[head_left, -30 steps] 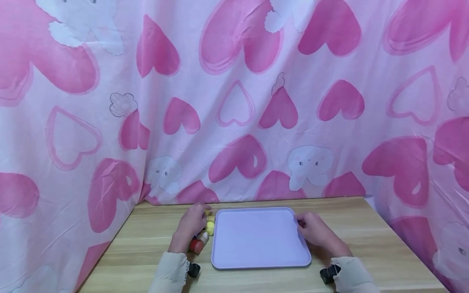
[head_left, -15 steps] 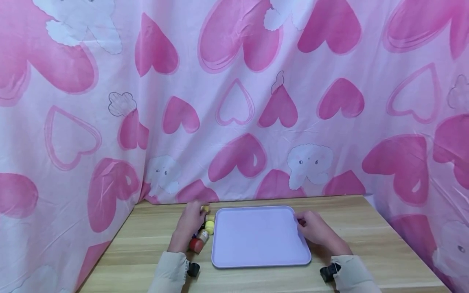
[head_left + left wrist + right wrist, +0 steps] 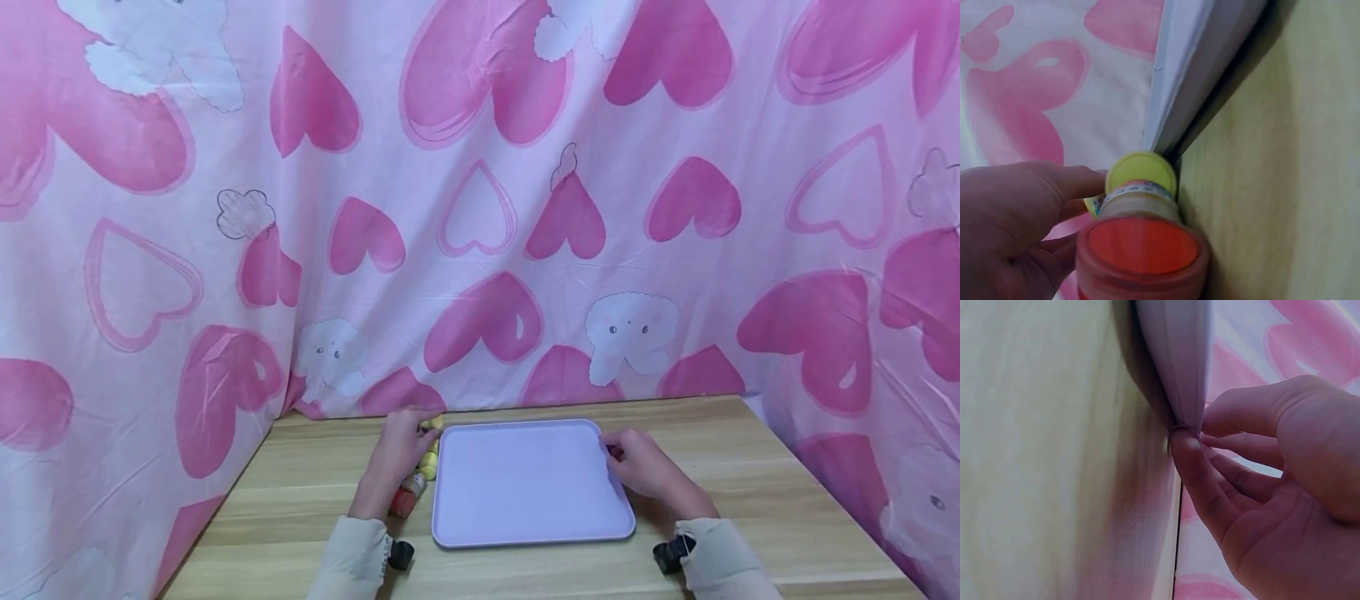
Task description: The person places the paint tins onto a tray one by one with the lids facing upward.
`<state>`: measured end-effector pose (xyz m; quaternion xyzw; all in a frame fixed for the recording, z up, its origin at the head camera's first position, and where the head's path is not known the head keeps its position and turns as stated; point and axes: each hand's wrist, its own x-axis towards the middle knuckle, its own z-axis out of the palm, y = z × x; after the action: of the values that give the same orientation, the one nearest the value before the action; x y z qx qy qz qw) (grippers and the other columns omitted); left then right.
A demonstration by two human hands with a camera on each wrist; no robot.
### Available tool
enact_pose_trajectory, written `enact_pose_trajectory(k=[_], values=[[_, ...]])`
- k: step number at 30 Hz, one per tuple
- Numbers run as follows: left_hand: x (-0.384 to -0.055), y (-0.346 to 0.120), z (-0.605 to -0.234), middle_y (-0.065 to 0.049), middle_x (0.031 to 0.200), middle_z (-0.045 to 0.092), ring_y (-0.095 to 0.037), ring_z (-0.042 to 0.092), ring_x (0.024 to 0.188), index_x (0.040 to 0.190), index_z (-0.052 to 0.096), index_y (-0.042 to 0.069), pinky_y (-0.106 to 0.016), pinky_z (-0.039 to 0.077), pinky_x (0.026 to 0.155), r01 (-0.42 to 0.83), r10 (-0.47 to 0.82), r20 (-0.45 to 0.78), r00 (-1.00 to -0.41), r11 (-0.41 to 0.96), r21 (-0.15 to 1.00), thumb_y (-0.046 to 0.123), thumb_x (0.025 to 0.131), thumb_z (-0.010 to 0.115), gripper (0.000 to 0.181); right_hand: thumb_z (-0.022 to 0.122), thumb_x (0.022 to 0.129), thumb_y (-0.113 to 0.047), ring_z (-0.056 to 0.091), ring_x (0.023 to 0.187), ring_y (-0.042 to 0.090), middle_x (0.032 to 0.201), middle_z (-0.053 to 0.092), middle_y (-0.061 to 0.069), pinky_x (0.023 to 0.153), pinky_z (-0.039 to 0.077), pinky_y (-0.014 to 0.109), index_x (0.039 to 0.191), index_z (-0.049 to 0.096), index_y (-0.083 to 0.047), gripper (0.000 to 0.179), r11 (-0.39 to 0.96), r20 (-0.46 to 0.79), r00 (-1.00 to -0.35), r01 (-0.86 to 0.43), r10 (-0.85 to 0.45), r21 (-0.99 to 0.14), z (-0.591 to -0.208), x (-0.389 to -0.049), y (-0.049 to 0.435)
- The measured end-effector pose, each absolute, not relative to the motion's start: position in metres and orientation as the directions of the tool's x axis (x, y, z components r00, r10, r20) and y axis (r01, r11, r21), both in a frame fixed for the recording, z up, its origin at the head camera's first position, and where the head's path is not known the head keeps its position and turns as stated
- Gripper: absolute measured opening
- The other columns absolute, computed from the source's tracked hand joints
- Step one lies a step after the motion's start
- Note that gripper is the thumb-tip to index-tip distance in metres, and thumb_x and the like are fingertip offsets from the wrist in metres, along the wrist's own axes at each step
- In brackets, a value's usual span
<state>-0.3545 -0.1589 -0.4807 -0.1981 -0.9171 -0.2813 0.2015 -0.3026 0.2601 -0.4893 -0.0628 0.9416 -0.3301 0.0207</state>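
A pale purple tray (image 3: 532, 483) lies flat on the wooden table. At its right rim my right hand (image 3: 637, 458) pinches the edge; in the right wrist view, the thumb is on one side and a fingertip (image 3: 1186, 440) under the other. Beside the tray's left edge, a row of small bottles runs away from me: a red-capped one (image 3: 1142, 247) nearest, then a yellow-capped one (image 3: 1141, 172). My left hand (image 3: 397, 446) reaches along the row's outer side and holds a small yellow item (image 3: 432, 422) at the far end, mostly hidden by the fingers.
The wooden table (image 3: 300, 517) extends to both sides of the tray. A pink and white heart-patterned curtain (image 3: 480, 333) hangs right behind the table and along both sides. Each wrist wears a black camera (image 3: 400, 555) below its pale sleeve (image 3: 348, 558).
My left hand has shifted a little right toward the tray's far left corner, with the small yellow item moving along. The right hand stays on the tray's rim. The view has shifted slightly.
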Motion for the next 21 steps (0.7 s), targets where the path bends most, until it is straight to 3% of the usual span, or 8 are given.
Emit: enact_pose_trajectory(k=[12,21], values=[[-0.353,-0.143,-0.487,-0.006,0.112,0.082,-0.022,0.075,0.099,0.117,0.083,0.01,-0.04,0.066,0.088,0.5,0.296,0.45,-0.843,0.741,0.448,0.009,0.09,0.088,0.028,0.07,0.098,0.003,0.071,0.101,0.021,0.127,0.076,0.017,0.091,0.068,0.046,0.143,0.066,0.005,0.045,0.774,-0.011,-0.991,-0.095,-0.13,-0.626,-0.489,-0.303,0.26],[-0.353,-0.138,-0.492,-0.004,0.112,0.081,-0.022,0.076,0.105,0.116,0.083,0.013,-0.039,0.067,0.089,0.51,0.336,0.416,-0.845,0.74,0.439,0.011,0.093,0.086,0.024,0.07,0.099,0.002,0.071,0.101,0.021,0.125,0.076,0.016,0.093,0.067,0.046,0.142,0.068,0.004,0.042,0.784,-0.001,-0.991,-0.105,-0.133,-0.612,-0.489,-0.302,0.26]])
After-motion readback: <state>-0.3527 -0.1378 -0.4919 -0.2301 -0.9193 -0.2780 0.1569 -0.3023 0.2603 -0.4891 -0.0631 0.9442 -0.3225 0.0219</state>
